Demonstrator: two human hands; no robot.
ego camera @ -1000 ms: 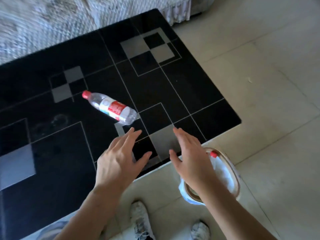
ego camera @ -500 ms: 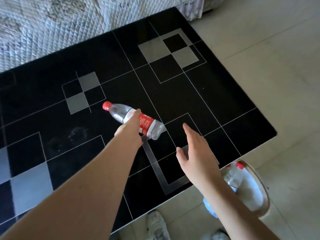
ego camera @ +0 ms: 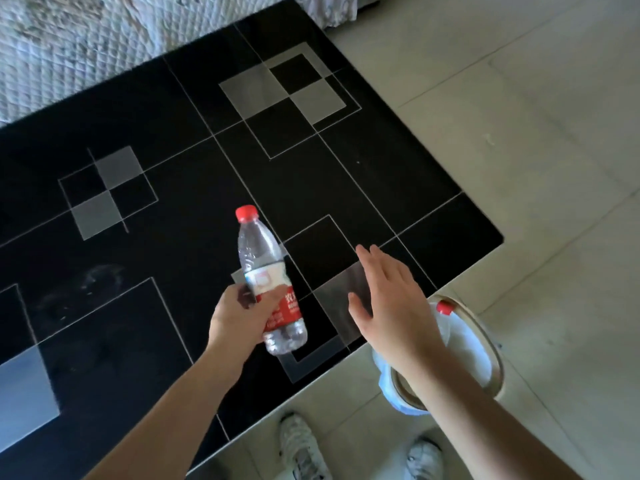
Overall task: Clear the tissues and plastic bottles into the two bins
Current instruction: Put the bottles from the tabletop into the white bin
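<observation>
A person's left hand (ego camera: 242,315) grips a clear plastic bottle (ego camera: 268,282) around its red label, cap pointing away, lifted over the black table (ego camera: 173,140). The right hand (ego camera: 391,299) hovers open and empty beside it. Likely next: carry the bottle right, to the bin (ego camera: 491,358) beyond the right hand.

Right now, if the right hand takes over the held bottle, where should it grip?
Probably the clear upper body of the bottle, above the left hand, coming from the bottle's right: that stretch is bare, near upright, and the open right hand is beside it.
</observation>
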